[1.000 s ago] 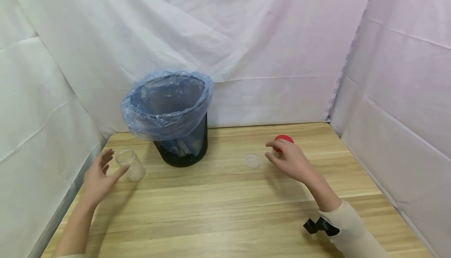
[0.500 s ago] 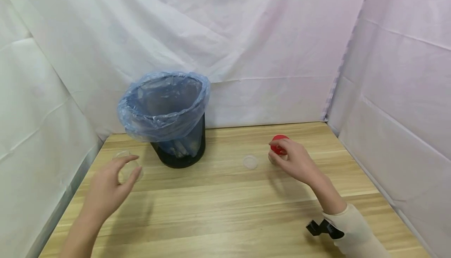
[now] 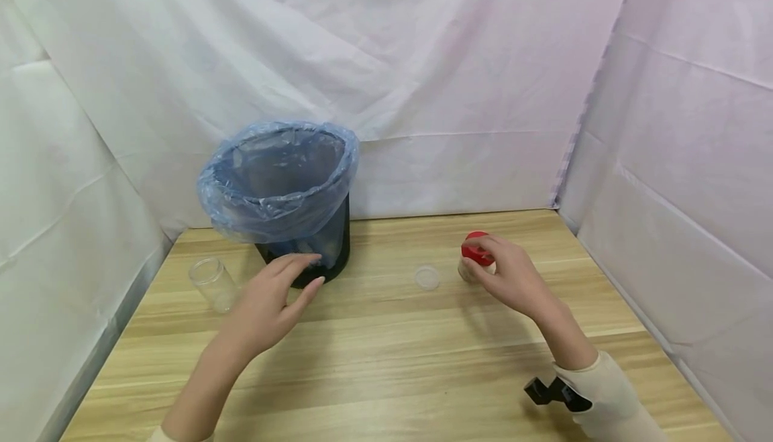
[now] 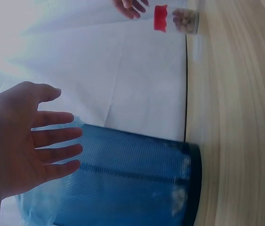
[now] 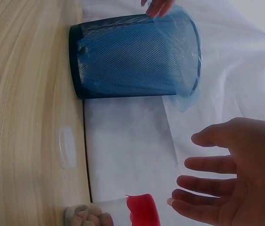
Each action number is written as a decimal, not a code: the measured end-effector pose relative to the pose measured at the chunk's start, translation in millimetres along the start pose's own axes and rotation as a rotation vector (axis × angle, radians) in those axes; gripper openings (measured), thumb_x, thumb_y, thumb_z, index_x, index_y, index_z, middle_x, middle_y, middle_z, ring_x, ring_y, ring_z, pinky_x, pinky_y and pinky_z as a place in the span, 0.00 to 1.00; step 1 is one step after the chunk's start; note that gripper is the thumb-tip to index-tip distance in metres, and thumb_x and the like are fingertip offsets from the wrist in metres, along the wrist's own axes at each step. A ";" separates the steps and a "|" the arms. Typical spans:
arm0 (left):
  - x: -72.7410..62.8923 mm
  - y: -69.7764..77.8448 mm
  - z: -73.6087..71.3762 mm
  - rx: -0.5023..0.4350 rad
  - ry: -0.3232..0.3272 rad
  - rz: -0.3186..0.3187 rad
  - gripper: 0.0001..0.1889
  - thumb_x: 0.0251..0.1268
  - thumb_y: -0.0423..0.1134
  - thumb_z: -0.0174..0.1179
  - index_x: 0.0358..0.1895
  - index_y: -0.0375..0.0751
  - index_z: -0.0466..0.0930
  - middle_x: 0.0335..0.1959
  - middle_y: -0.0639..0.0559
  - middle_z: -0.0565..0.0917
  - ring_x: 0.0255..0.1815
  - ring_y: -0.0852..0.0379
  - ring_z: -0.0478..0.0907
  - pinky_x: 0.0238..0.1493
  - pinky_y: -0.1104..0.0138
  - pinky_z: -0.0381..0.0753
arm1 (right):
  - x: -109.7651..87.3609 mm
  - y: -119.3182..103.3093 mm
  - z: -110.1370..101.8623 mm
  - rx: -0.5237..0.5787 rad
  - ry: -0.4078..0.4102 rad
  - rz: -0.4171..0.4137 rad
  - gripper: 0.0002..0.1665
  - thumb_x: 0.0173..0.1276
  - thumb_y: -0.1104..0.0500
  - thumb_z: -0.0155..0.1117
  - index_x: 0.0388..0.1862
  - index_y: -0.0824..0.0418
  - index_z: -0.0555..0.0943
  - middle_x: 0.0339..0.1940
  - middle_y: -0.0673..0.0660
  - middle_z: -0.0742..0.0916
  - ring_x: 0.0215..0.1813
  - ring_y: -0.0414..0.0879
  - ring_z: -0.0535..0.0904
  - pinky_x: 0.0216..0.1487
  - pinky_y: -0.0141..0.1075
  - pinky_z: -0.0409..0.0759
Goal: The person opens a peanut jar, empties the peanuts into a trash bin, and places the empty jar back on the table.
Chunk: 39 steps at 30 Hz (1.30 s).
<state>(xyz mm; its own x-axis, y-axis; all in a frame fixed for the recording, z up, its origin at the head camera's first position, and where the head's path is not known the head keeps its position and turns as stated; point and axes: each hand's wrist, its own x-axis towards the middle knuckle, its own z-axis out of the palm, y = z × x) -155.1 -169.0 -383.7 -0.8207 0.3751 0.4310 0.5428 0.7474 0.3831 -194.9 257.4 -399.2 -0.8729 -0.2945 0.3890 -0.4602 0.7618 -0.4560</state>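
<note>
My left hand (image 3: 272,304) is held over the table in front of the bin, thumb and fingers spread with nothing between them. Left of it stands a clear open jar (image 3: 214,286), partly overlapped by the hand in the head view. Over on the right, my right hand (image 3: 504,274) hovers near a clear jar with a red lid (image 3: 478,249). Its relaxed fingers show apart from the red lid in the right wrist view (image 5: 144,210). Several brown, nut-like pieces (image 5: 87,216) fill the bottom of that jar. A flat translucent disc-shaped lid (image 3: 427,278) lies between the hands.
A dark mesh bin (image 3: 338,244) with a blue plastic liner (image 3: 278,210) stands at the back left of the wooden table (image 3: 386,375). White cloth (image 3: 459,93) hangs behind and along both sides. A black strap mount (image 3: 558,392) sits on the right sleeve.
My left hand has moved rightward, past the open jar to the front of the bin. The right hand stays near the red-lidded jar, shifting only slightly.
</note>
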 end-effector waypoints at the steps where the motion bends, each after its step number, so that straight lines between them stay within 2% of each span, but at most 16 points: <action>1: 3.6 2.0 2.7 -0.008 -0.010 0.009 0.23 0.83 0.51 0.61 0.71 0.44 0.81 0.69 0.46 0.84 0.73 0.42 0.79 0.70 0.43 0.81 | 0.1 0.0 -0.2 0.000 -0.001 0.003 0.15 0.76 0.58 0.73 0.57 0.62 0.87 0.50 0.59 0.92 0.48 0.53 0.89 0.47 0.52 0.87; 7: 25.1 9.0 20.9 -0.061 -0.040 0.062 0.23 0.83 0.50 0.62 0.72 0.44 0.80 0.69 0.45 0.84 0.73 0.43 0.79 0.72 0.44 0.80 | 0.7 1.7 -0.4 -0.003 -0.002 0.007 0.15 0.76 0.58 0.74 0.57 0.62 0.87 0.50 0.60 0.92 0.48 0.54 0.89 0.47 0.50 0.87; 13: 38.9 9.9 41.3 -0.056 -0.073 0.029 0.27 0.82 0.53 0.61 0.74 0.41 0.78 0.71 0.44 0.83 0.75 0.41 0.77 0.74 0.43 0.78 | 0.8 2.9 0.2 -0.003 0.002 -0.001 0.15 0.76 0.58 0.73 0.58 0.62 0.87 0.50 0.59 0.92 0.47 0.52 0.89 0.47 0.52 0.88; 18: 47.6 8.6 56.8 -0.035 -0.064 0.017 0.29 0.81 0.53 0.62 0.74 0.38 0.78 0.72 0.42 0.82 0.75 0.40 0.77 0.74 0.44 0.77 | 1.3 2.2 -0.2 -0.011 0.011 -0.003 0.16 0.77 0.58 0.73 0.58 0.63 0.87 0.49 0.60 0.92 0.45 0.51 0.89 0.46 0.52 0.88; 25: 50.6 5.3 65.4 -0.026 -0.048 0.014 0.28 0.80 0.53 0.64 0.72 0.38 0.80 0.71 0.41 0.83 0.74 0.40 0.78 0.73 0.43 0.78 | 3.4 1.9 -0.9 -0.031 0.031 0.009 0.18 0.77 0.57 0.72 0.59 0.66 0.87 0.51 0.63 0.92 0.49 0.58 0.89 0.48 0.53 0.87; 39: 51.9 0.4 79.8 -0.042 -0.090 0.003 0.28 0.78 0.50 0.66 0.72 0.37 0.80 0.69 0.40 0.84 0.72 0.39 0.79 0.73 0.44 0.79 | 9.0 16.8 1.8 -0.110 0.045 0.052 0.21 0.75 0.57 0.73 0.61 0.66 0.86 0.58 0.65 0.88 0.54 0.63 0.87 0.50 0.57 0.89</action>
<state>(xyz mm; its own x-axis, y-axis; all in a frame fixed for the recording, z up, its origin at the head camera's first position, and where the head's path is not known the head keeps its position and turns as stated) -211.7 -105.4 -426.4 -0.8305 0.4270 0.3576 0.5511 0.7228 0.4169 -210.8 266.5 -404.8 -0.8857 -0.2289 0.4038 -0.3920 0.8349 -0.3865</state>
